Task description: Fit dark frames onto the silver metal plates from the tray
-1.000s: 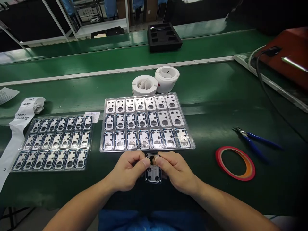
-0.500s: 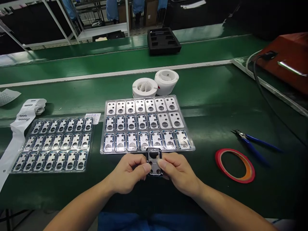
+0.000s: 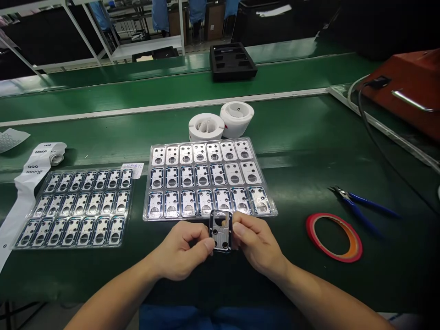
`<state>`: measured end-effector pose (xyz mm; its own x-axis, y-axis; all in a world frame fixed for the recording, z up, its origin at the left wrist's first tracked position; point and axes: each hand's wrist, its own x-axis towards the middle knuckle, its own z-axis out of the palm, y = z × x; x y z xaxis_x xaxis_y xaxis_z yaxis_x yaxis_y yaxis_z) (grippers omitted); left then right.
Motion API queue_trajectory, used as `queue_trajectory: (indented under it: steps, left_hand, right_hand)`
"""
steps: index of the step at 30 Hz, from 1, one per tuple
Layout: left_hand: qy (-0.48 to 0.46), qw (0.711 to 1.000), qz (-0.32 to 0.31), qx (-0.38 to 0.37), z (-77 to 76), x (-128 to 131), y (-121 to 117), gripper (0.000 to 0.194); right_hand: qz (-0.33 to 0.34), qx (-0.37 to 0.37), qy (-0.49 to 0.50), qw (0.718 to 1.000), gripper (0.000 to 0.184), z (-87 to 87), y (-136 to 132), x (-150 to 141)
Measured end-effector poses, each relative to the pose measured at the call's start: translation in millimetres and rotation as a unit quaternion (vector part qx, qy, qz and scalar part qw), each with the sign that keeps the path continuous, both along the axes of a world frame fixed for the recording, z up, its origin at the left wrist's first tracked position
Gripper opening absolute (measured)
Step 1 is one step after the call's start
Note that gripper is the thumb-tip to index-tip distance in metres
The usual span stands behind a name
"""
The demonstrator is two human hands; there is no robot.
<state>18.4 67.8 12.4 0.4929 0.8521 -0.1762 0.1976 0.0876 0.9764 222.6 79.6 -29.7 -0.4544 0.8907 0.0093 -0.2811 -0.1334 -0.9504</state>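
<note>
A small dark rectangular metal frame part [image 3: 221,231] with round holes stands tilted up between both hands, just in front of the near tray. My left hand [image 3: 182,251] pinches its lower left edge with thumb and fingers closed. My right hand [image 3: 256,245] grips its right edge, fingers curled. Behind them lies a clear plastic tray [image 3: 208,180] with three rows of silvery frame parts. A second tray [image 3: 78,207] of the same parts lies to the left.
Two white tape rolls [image 3: 222,121] stand behind the middle tray. A red tape ring [image 3: 333,236] and blue-handled cutters [image 3: 360,204] lie at the right. A white sticker strip [image 3: 29,176] runs along the far left. A black foam tray [image 3: 233,60] sits on the far belt; an orange-red machine [image 3: 409,89] at right.
The frame part has been raised from lying flat under the fingers to standing tilted up, nearer the tray's front edge. Both hands shifted slightly forward with it.
</note>
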Motion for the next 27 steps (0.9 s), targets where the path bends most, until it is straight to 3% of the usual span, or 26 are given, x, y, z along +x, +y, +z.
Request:
queue_trajectory:
  steps: [20, 27]
  left_hand:
    - [-0.003, 0.999, -0.024, -0.046, 2.7, 3.0, 0.9, 0.032]
    - [-0.055, 0.991, -0.012, -0.119, 0.1, 2.1, 1.6, 0.033]
  right_hand:
    - [-0.027, -0.045, 0.0, 0.999, 0.043, 5.8, 3.0, -1.7]
    - [-0.038, -0.051, -0.001, 0.998, 0.042, 5.8, 3.1, -1.7]
